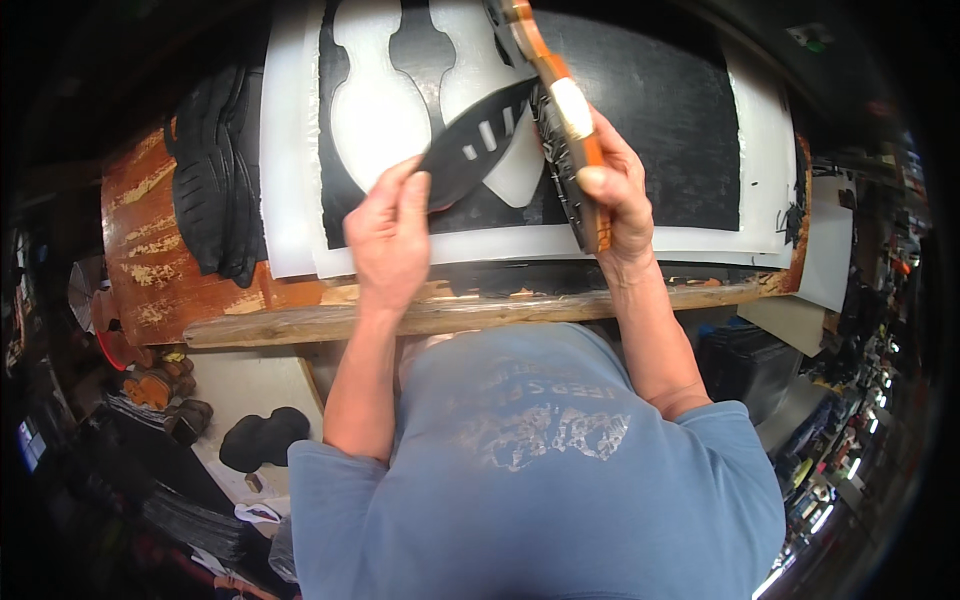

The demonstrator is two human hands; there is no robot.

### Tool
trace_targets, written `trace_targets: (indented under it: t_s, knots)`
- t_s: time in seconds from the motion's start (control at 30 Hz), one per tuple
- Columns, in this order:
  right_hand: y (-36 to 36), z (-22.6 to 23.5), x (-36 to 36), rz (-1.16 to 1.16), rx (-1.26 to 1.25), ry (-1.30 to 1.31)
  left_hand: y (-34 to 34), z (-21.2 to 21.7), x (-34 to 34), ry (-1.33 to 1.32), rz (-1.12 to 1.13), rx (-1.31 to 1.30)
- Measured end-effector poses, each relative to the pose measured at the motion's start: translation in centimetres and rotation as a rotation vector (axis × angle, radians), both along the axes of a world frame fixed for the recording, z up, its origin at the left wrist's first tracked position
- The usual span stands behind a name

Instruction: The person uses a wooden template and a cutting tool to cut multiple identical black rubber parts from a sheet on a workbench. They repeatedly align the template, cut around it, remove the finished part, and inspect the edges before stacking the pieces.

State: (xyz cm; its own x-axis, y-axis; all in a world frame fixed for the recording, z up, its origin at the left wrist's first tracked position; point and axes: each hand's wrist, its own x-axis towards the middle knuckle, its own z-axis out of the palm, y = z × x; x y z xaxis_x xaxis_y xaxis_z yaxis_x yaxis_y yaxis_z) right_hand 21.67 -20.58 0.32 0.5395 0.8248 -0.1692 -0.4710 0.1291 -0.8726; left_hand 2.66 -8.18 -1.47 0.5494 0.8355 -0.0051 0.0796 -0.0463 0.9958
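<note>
My left hand pinches the near end of a thin black sole-shaped piece with several slots through it. Its far end reaches the edge of a cutting die, orange along the rim and dark with metal blades on its left face. Gripped in my right hand, the die is tilted on edge and partly blurred. Beneath both hands lies a black sheet. Sole-shaped openings in its left part show white underneath. Whether the piece still touches the die's blades cannot be told.
White boards lie under the sheet on a worn reddish-brown table. Dark cut pieces are heaped at the left. A wooden beam runs along the front edge. Below left sits a black rounded shape; a black case stands below right.
</note>
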Motion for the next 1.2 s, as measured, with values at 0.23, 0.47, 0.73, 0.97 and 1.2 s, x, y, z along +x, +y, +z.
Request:
trace_targets:
  t_s: [0.23,0.47,0.73,0.97,1.2]
  knots:
    - [0.0,0.2,-0.1,0.062,0.002,-0.087,6.2,-1.1,-7.9,0.154,0.377,0.074]
    - [0.3,-0.1,0.0,0.048,-0.067,-0.136,8.9,0.4,-8.5,0.089,0.178,-0.107]
    - [0.3,-0.1,0.0,0.027,-0.069,-0.138,12.0,1.4,-8.4,0.11,0.341,0.182]
    - [-0.8,-0.1,0.5,0.042,0.035,-0.008,18.6,-0.7,-17.0,0.749,0.706,0.482]
    - [-3.8,0.2,3.0,-0.074,-0.195,-0.625,9.5,-0.1,-7.9,0.333,0.291,0.517]
